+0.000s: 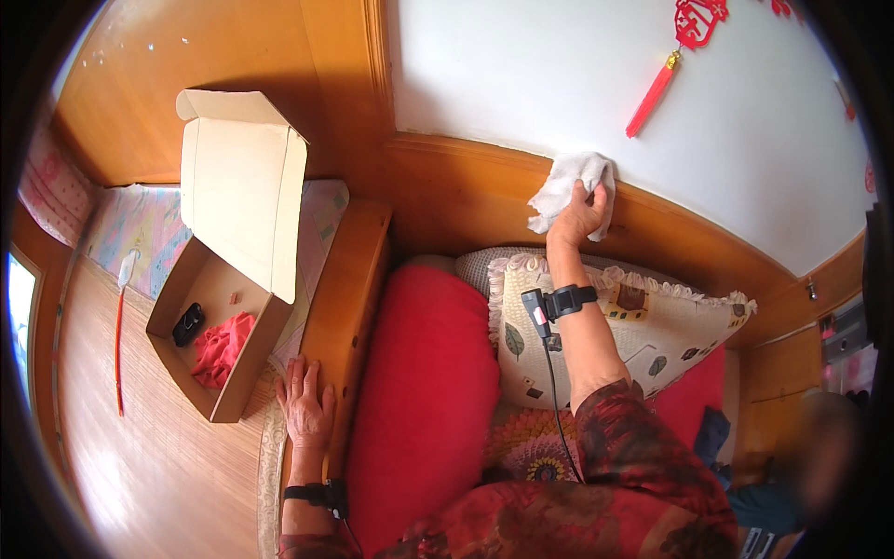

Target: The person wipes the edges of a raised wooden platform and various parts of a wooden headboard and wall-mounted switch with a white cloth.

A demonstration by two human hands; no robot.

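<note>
My right hand [579, 219] reaches forward and grips a whitish cloth [563, 182], pressing it on the wooden trim [456, 172] along the bottom of the white wall. Part of the cloth spreads beyond my fingers, over the trim's upper edge. My left hand [307, 405] lies flat with its fingers apart on the edge of a wooden ledge [358, 252], holding nothing. Beside it stands an open cardboard box [265, 335] with a red cloth [223, 347] and a small black object [188, 323] inside.
Below my right arm lean a cream patterned cushion [610, 321] and a red cushion [424, 373]. A red stick with a white head [121, 326] lies on the wood-look surface at left. A red tassel [652, 98] hangs on the wall. Cables run from both wristbands.
</note>
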